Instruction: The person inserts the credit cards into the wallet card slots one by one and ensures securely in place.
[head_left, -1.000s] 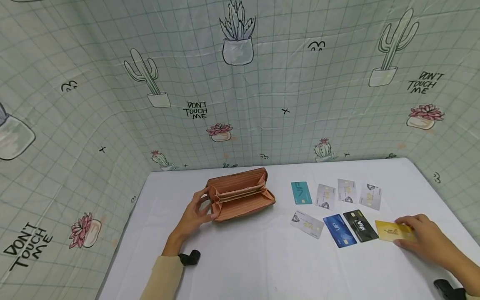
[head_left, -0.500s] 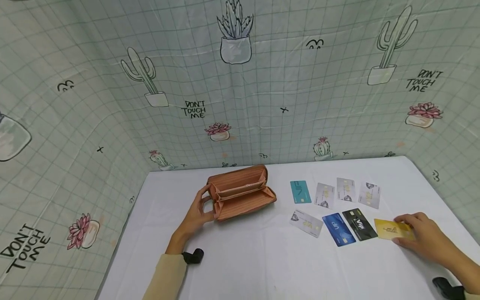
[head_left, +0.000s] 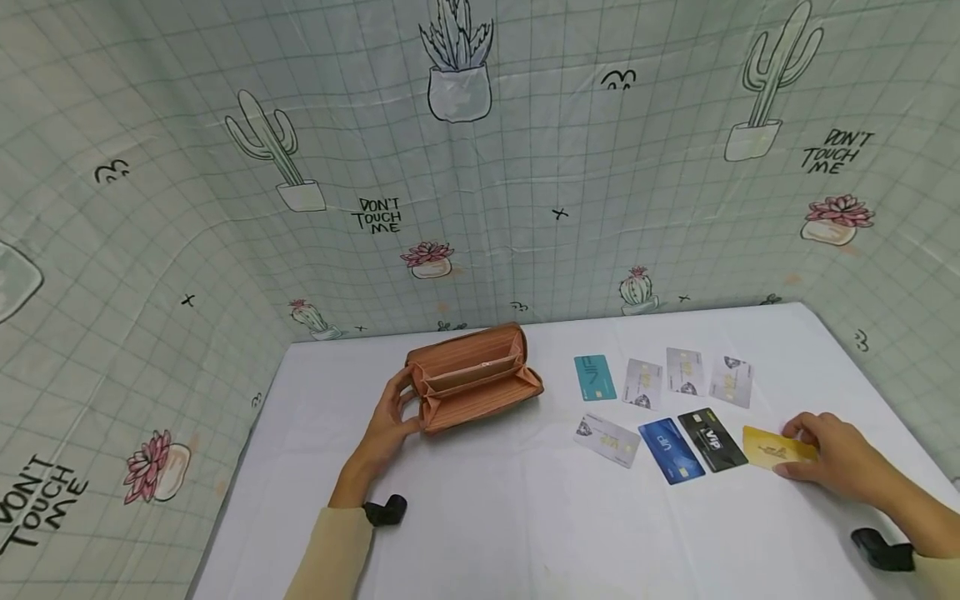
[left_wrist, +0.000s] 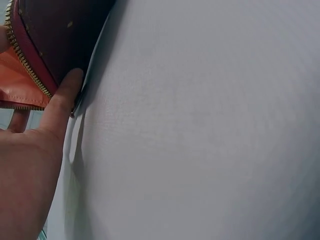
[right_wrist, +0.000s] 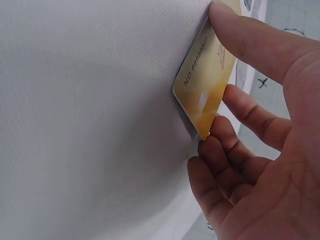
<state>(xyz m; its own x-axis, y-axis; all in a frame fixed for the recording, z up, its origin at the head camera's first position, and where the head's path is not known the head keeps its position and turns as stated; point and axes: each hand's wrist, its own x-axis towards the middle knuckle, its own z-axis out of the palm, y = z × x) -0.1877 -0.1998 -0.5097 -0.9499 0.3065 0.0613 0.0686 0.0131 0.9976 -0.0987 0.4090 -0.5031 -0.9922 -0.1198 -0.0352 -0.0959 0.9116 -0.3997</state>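
Observation:
A tan zip-around wallet [head_left: 480,408] lies spread apart near the table's back edge, its inner pockets facing up. My left hand [head_left: 384,429] holds its left end, thumb at the front corner and fingers behind. In the left wrist view, the thumb [left_wrist: 62,107] presses the dark outer cover beside the brass zip. Far to the right, my right hand [head_left: 843,462] pinches a gold card [head_left: 772,450] by its long edges. The right wrist view has that card [right_wrist: 202,80] tilted, its near end raised off the cloth, thumb on one edge and fingertips at the other.
Left of the gold card lie a black VIP card [head_left: 712,440] and a blue card [head_left: 672,451]. A teal card [head_left: 595,377] and several silver cards [head_left: 607,440] lie around them. A patterned cloth backdrop [head_left: 510,183] rises behind and beside the white table [head_left: 465,533].
The head view has shifted slightly, so everything sits a little higher and further left. Both hands keep their holds on the wallet and the gold card.

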